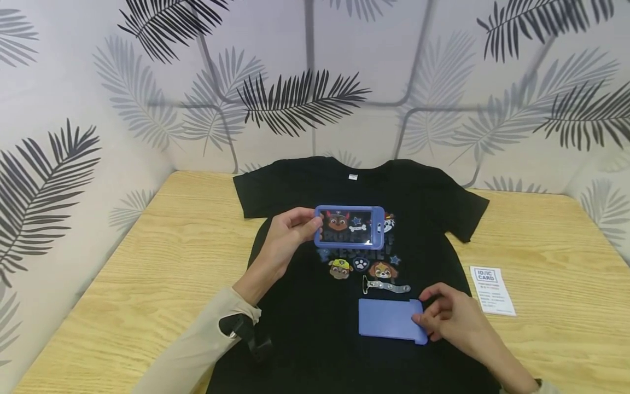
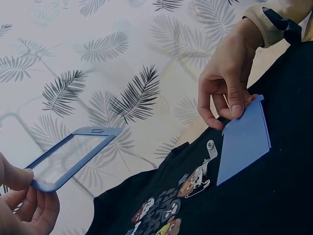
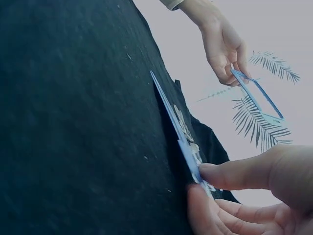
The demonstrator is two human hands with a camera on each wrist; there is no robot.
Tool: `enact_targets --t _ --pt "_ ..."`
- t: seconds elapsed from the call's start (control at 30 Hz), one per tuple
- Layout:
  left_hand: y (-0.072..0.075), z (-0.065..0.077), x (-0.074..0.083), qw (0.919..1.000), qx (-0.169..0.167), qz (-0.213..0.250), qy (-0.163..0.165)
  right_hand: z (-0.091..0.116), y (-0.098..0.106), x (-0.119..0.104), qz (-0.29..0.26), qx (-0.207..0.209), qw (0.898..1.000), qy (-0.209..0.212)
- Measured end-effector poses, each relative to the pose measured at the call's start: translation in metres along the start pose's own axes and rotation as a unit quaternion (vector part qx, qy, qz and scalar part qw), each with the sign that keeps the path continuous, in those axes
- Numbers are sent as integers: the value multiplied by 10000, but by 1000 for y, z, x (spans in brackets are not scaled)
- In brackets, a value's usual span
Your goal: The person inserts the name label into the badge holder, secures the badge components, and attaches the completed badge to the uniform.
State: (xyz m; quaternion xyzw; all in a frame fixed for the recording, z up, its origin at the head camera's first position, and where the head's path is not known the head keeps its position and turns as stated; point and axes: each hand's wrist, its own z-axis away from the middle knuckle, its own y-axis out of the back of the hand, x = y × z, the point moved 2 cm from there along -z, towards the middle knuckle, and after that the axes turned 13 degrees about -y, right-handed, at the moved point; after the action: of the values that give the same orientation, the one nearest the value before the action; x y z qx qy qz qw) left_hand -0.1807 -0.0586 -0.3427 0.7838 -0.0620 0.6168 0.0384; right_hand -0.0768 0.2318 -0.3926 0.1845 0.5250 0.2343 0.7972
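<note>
Head view has my left grip (image 1: 290, 232) clamped on the frame (image 1: 347, 245), thumb and fingers pinching 1 short end. The frame is blue and has a clear window; its slotted end points to my right. Through the window I see part of the dog print on the black shirt (image 1: 300, 312). From my left wrist, the frame shows raised off the shirt, tilted, against the leaf-patterned backdrop (image 1: 315, 49).

My right grip (image 1: 450, 317) pinches the blue panel (image 1: 389, 319) at its right end, thumb on top and fingertips at the edge. The panel is over the shirt, below the print and nearer to me than the frame; the 2 pieces are apart. My right wrist sees the panel nearly edge-on, and I cannot tell whether its far end touches the cloth.

The strap (image 1: 391, 287), with a metal clip at its left end, lies on the shirt between the frame and the panel, just beside the panel. To the right of my right grip, a white leaflet (image 1: 493, 291) marked "ID/IC CARD" lies on the wood-grain table (image 1: 162, 241), beside the shirt.
</note>
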Motion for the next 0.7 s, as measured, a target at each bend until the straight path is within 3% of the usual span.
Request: enact_targets --t 0.3,0.53,0.7 --pt "0 -1 0 9999 -8 125 23 -1 2 -3 481 161 9987 110" --pt "-1 -1 0 9999 -41 116 39 -1 3 -4 1114 594 9914 351" --pt "-2 0 0 9999 -39 132 77 -1 7 -4 1119 590 9908 492"
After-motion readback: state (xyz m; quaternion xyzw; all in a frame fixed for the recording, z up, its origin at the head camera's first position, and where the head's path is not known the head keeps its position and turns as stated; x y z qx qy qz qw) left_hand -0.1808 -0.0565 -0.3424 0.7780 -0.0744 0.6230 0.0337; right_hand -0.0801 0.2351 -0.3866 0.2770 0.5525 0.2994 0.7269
